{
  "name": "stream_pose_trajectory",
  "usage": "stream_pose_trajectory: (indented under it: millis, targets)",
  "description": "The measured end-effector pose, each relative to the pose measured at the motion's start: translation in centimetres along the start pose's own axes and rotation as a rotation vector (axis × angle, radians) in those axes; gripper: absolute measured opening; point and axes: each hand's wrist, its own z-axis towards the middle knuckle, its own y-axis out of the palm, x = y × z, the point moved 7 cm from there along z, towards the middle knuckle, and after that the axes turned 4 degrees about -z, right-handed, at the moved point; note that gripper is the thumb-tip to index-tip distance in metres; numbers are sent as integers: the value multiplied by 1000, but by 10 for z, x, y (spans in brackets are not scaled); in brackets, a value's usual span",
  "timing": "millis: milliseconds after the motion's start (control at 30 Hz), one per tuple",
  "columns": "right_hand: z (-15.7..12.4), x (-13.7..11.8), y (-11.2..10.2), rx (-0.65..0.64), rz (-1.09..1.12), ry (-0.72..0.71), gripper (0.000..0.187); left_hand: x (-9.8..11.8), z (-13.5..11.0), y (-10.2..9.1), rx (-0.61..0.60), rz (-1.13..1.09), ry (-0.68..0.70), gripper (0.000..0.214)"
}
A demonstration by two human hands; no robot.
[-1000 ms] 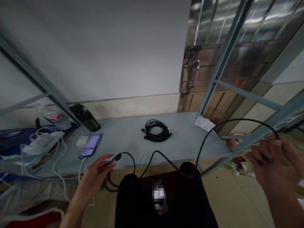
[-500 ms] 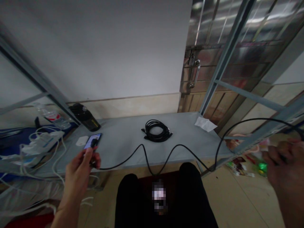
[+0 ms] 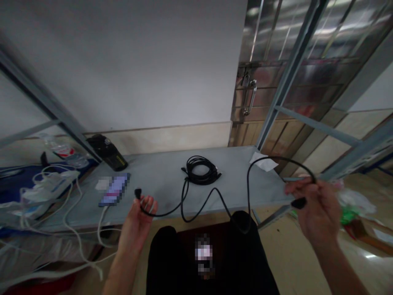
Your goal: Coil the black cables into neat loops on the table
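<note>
A long black cable (image 3: 215,192) sags between my two hands over my knees. My left hand (image 3: 141,214) is closed on one end, and its plug sticks up just left of the fingers. My right hand (image 3: 310,205) is closed on the other end, whose plug pokes out to the left below the knuckles. From there the cable arcs up and over before it drops toward my lap. A second black cable (image 3: 201,169) lies coiled on the grey table (image 3: 159,180), apart from both hands.
A phone (image 3: 114,189) lies on the table's left part, a black bottle (image 3: 107,152) behind it, a white tissue (image 3: 263,162) at the right corner. White cords and bags (image 3: 46,184) pile up at left. Grey metal frame bars (image 3: 288,73) rise on both sides. Litter lies on the floor at right.
Both hands came inward toward each other. The left hand moved right, away from the phone. The right hand came left and up, so the cable now hangs in looser loops.
</note>
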Motion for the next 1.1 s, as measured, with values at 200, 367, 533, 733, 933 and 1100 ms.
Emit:
stream_pose_trajectory:
  millis: [200,367,533,733,933,1100]
  targets:
    - [-62,18,83,-411,-177,-12,30,-73,-27,2,-108,-7,-179,8]
    - [-110,23,153,-757,-194,-53,30,-107,-53,20,-237,-48,-382,23]
    - [-154,33,197,-964,-250,-181,24,-115,-72,49,-328,-28,-425,25]
    - [-180,39,210,-1048,-346,-164,30,-105,-93,85,-363,83,-366,33]
    - [-173,22,198,-998,-288,-136,31,-93,-117,113,-499,26,-390,22]
    - [-179,19,190,-984,-348,-176,30,-92,-130,117,-552,21,-438,19]
